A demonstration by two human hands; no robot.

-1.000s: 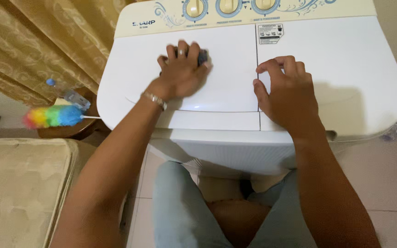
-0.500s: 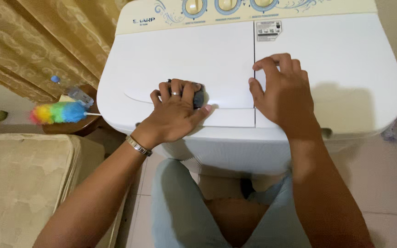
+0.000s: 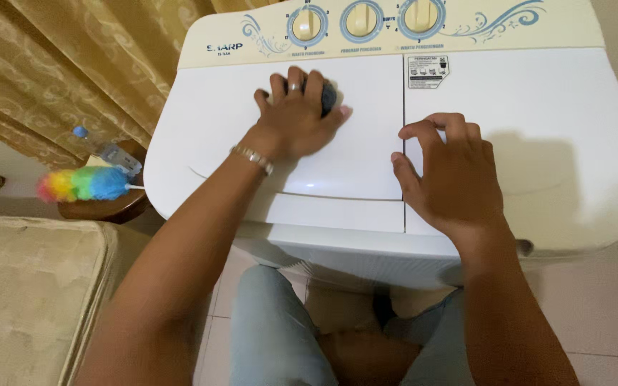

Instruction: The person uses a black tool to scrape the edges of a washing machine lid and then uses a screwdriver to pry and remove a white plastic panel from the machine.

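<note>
Both forearms are bare, with no sleeves reaching into view. The left hand (image 3: 296, 118) wears a ring (image 3: 292, 87) on one of its middle fingers, a pale metallic band. At the left wrist sits a thin bracelet (image 3: 253, 159) of small silvery links, lying close around the arm. The right hand (image 3: 450, 175) carries no ring or band that can be seen. Lower down, the legs are clad in light grey-blue trousers (image 3: 270, 336) of a soft, plain cloth.
</note>
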